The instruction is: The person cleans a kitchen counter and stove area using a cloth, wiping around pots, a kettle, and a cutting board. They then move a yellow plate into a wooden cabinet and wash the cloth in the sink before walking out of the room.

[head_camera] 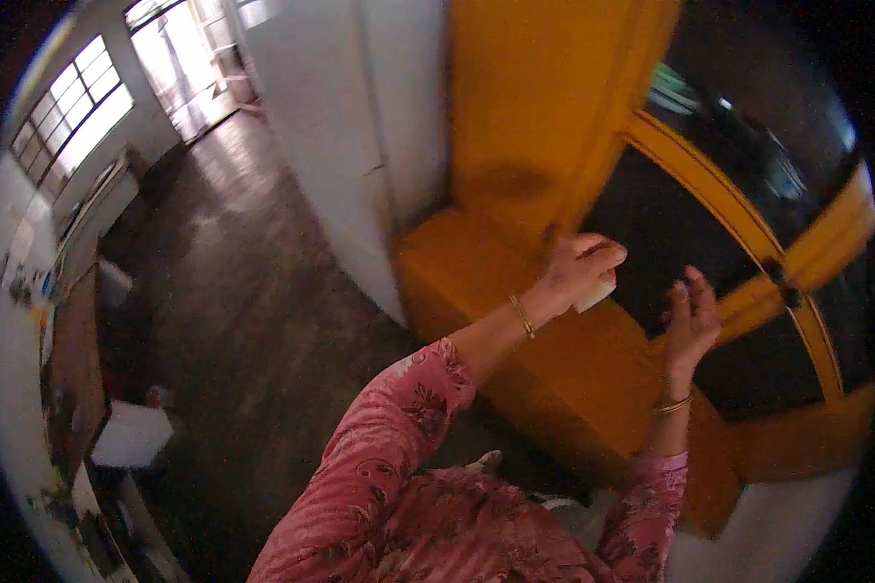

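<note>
My left hand [582,266], with a bangle at the wrist, is closed around a small whitish object [596,295]. Only its lower edge shows below my fingers, so I cannot tell what it is. To the right, my right hand [691,324] is raised with fingers apart and nothing seen in it. Both hands are over a yellow-orange ledge [510,291], in front of a yellow-orange frame [707,189] around dark panes or openings [671,218]. A dark fitting, perhaps a latch, [782,280] sits where the frame's bars meet.
A yellow-orange upright panel [539,87] adjoins a pale wall or panel [321,109]. Dark floor [240,342] runs toward a bright doorway [186,73]. A barred window [76,106] is at far left, above cluttered furniture [73,350]. A white, box-like object [131,433] stands at lower left.
</note>
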`<state>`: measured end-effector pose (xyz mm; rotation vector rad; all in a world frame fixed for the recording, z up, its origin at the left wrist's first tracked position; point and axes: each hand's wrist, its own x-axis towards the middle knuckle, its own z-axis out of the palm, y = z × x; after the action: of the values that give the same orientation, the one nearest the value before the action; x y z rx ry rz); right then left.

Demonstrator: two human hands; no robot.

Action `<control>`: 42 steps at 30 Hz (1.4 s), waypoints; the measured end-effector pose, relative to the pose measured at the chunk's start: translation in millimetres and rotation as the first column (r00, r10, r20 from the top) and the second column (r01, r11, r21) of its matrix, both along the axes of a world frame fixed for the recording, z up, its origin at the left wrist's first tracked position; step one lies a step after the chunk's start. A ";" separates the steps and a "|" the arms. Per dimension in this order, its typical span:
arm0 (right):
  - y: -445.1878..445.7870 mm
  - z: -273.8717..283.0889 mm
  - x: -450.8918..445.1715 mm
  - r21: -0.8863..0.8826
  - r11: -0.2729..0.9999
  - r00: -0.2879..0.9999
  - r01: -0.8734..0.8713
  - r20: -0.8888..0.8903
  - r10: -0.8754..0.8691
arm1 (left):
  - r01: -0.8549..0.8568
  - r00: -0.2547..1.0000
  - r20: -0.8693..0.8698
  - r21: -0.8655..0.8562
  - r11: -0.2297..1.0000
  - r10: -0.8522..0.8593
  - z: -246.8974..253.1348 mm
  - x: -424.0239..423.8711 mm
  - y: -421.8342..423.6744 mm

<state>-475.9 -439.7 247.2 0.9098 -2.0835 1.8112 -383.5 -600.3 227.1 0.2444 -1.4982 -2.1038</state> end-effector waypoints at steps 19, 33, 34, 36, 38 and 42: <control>-242.6 -153.1 463.3 0.230 0.254 0.319 -0.940 0.321 0.892 | -0.883 0.421 0.403 -0.021 0.469 0.812 -165.1 559.7 -79.2; -572.5 -163.1 668.0 0.197 -0.372 -0.330 -0.907 0.217 0.919 | -0.925 -0.055 0.219 0.356 -0.133 0.974 -159.6 729.8 -257.3; -595.6 -163.2 691.3 0.215 -0.389 -0.345 -0.896 0.215 0.914 | -0.942 -0.123 0.252 0.274 -0.193 0.960 -153.7 741.0 -271.8; -630.1 -173.8 726.1 0.252 -0.430 -0.381 -0.867 0.220 0.898 | -0.942 -0.268 0.327 0.108 -0.318 0.906 -151.7 757.2 -297.3; -667.3 -161.5 760.6 0.212 -0.540 -0.465 -0.815 0.318 0.826 | -0.876 -0.247 0.165 0.384 -0.293 0.955 -171.9 806.4 -320.7; -647.9 -178.8 800.9 0.181 -0.578 -0.451 -0.796 0.458 0.766 | -0.816 -0.282 0.229 0.454 -0.358 0.932 -197.1 862.9 -305.0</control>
<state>325.0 -1087.7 68.5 4.0436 -1.1803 1.1322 479.4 -905.3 30.0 0.9705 -0.0440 -0.7636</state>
